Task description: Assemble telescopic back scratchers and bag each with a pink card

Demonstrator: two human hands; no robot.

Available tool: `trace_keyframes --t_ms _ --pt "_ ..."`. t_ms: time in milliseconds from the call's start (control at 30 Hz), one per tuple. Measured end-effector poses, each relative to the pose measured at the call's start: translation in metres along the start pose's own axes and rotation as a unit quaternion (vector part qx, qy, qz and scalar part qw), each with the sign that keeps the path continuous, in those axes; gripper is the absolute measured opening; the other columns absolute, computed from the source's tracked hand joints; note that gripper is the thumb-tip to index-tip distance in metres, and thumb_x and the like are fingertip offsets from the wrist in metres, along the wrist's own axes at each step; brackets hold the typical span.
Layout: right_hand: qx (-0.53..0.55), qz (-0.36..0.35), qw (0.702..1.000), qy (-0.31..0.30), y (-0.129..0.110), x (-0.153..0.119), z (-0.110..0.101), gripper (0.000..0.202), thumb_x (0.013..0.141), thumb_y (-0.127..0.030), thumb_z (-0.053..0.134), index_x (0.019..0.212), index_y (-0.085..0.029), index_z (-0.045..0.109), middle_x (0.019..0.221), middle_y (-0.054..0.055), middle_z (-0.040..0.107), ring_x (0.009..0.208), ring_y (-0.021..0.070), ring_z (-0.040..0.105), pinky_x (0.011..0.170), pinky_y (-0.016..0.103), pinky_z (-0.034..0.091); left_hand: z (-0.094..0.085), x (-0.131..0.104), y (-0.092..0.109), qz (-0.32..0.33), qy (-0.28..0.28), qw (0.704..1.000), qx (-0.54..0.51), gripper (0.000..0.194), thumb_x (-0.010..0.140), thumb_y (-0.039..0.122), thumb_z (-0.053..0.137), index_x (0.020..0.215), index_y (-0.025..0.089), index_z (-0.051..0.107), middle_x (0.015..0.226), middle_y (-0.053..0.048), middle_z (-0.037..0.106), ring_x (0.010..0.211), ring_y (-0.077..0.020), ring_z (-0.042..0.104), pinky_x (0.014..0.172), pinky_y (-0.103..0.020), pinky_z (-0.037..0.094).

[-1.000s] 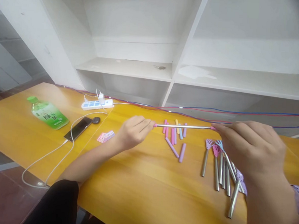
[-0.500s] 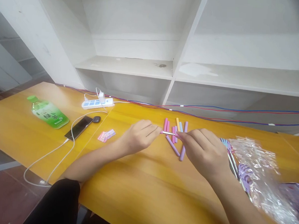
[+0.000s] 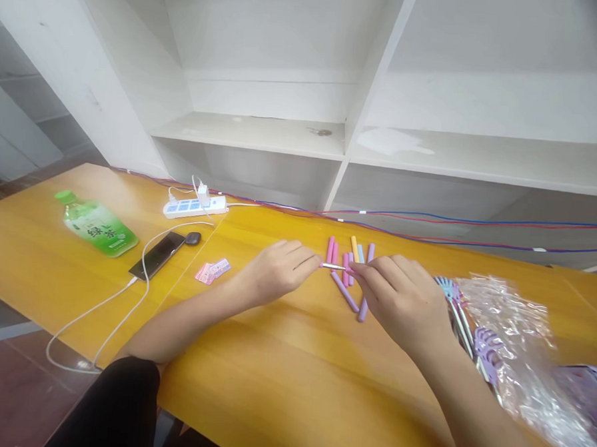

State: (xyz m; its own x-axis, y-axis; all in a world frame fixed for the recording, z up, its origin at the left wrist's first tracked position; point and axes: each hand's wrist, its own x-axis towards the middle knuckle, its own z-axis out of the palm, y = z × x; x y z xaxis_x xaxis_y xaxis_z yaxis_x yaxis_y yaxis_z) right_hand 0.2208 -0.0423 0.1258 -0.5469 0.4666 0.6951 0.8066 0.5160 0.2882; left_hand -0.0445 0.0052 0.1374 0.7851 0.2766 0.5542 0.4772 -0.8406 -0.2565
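Note:
Between my two hands a thin metal rod (image 3: 333, 267) with pink at both ends is held level above the table. The fingers of my left hand (image 3: 282, 271) are pinched around its left end. My right hand (image 3: 405, 297) is closed on the pink right end, and its fingers hide most of that part. Just behind the rod lie several coloured tubes: pink (image 3: 330, 249), yellow (image 3: 354, 248), blue (image 3: 361, 253) and purple (image 3: 345, 292). Beside my right wrist are claw-headed metal sticks, like back scratchers, one with a purple claw (image 3: 487, 347) and one with a blue claw (image 3: 445, 286).
Clear plastic bags (image 3: 522, 342) are heaped at the right. On the left stand or lie a green bottle (image 3: 98, 225), a phone (image 3: 159, 255) with a white cable, small printed cards (image 3: 212, 271) and a power strip (image 3: 195, 207). White shelving (image 3: 253, 133) rises along the back, with red and blue wires below.
My right hand has come slightly to the left, and the bare metal showing between the hands looks a little shorter. My left hand has hardly moved.

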Motion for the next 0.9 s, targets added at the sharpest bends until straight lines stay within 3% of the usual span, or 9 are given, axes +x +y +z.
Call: trace_keyframes --t_ms 333,567,733,900 --pt "0.021 0.009 1.0 -0.008 -0.003 -0.001 0.0 0.011 0.1 -0.014 0.064 0.111 -0.014 0.065 0.093 0.005 0.066 0.084 0.0178 0.051 0.076 0.033 0.036 0.002 0.002 0.0 0.003 0.023 0.998 0.063 0.016 0.105 0.013 0.047 0.103 0.016 0.063 0.094 -0.008 0.069 0.086 -0.0196 0.06 0.071 -0.034 0.042" --pt "0.006 -0.003 1.0 0.004 -0.004 0.003 -0.002 0.007 0.102 -0.013 0.06 0.104 -0.014 0.066 0.079 0.004 0.058 0.076 0.0169 0.045 0.071 0.033 0.031 0.008 0.002 0.0 0.012 0.009 0.998 0.063 0.017 0.104 0.012 0.047 0.099 0.016 0.062 0.092 -0.008 0.067 0.084 -0.02 0.057 0.071 -0.034 0.04" --pt "0.004 -0.001 1.0 0.003 -0.004 0.003 -0.002 0.006 0.101 -0.012 0.059 0.104 -0.013 0.065 0.08 0.005 0.057 0.076 0.0174 0.041 0.07 0.033 0.03 0.019 0.0 0.004 -0.008 0.033 0.998 0.047 0.014 0.104 0.014 0.05 0.099 0.015 0.063 0.086 -0.006 0.064 0.078 -0.0188 0.053 0.07 -0.033 0.039" --pt "-0.009 -0.008 1.0 0.02 -0.004 0.003 0.0 0.023 0.1 -0.014 0.064 0.123 -0.013 0.063 0.079 0.004 0.056 0.076 0.0172 0.04 0.071 0.032 0.03 0.02 -0.001 0.004 -0.031 0.028 0.998 0.037 0.015 0.106 0.015 0.049 0.1 0.015 0.062 0.09 -0.007 0.065 0.084 -0.0195 0.055 0.074 -0.033 0.04"
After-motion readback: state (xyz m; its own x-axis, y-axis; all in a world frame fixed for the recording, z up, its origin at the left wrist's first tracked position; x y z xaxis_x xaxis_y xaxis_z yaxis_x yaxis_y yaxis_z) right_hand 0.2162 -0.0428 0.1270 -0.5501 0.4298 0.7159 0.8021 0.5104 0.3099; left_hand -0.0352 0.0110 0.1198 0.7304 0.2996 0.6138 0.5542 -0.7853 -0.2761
